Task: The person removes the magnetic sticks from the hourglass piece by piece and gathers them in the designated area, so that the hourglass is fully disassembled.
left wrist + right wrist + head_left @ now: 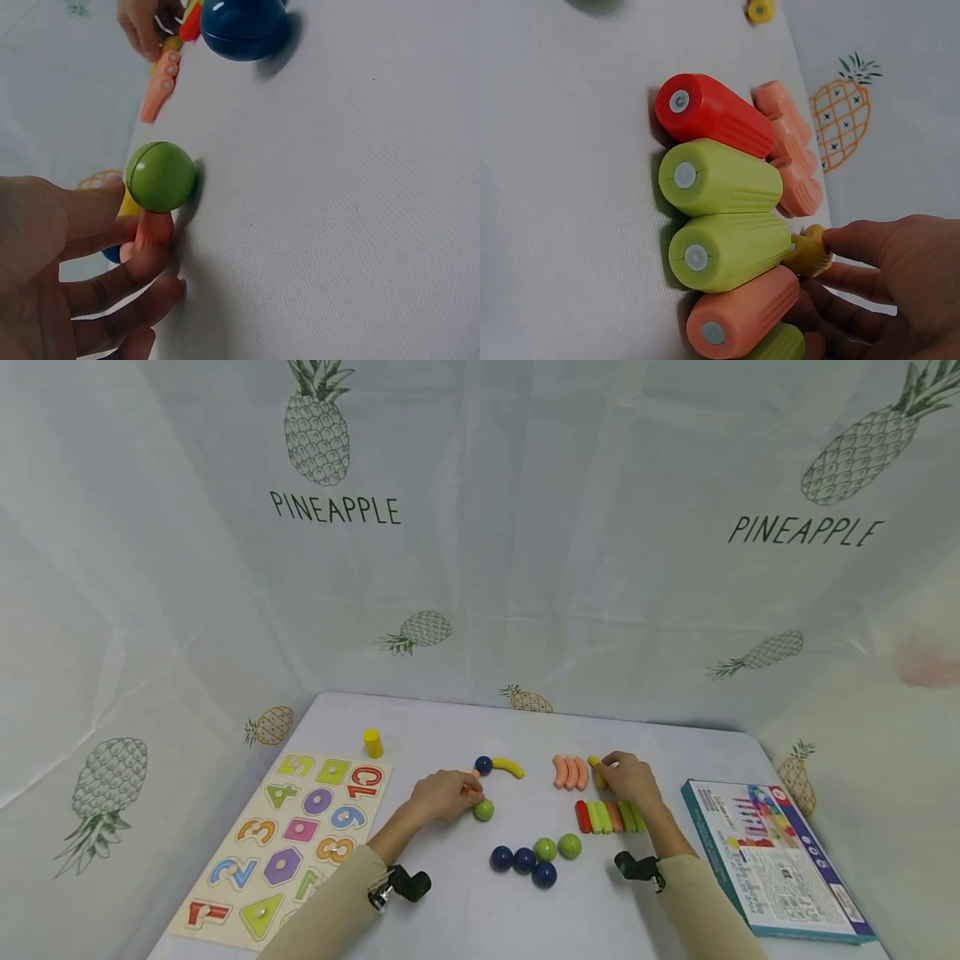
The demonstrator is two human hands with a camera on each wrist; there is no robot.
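My left hand (pixel 448 795) holds a curved salmon-pink rod (pixel 155 227) between its fingers, close to the white tabletop. A green ball (pixel 483 810) sits at the near end of that rod. At the far end lies a dark blue ball (pixel 483 765), with a curved yellow rod (pixel 508 767) running off to its right. My right hand (pixel 632 777) pinches another curved yellow rod (pixel 810 251) by its side. Left of that rod are several curved salmon rods (pixel 571 772). In front lies a row of short straight rods (pixel 727 251) in red, light green and salmon, with pale discs on their ends.
Dark blue balls (pixel 524 860) and green balls (pixel 569 846) lie between the forearms. A wooden number puzzle board (pixel 251 860) is at left, with a yellow cylinder (pixel 372 743) beyond it. At right lies a flat printed box (pixel 776 860). A pineapple-print curtain (pixel 525 568) hangs behind the table.
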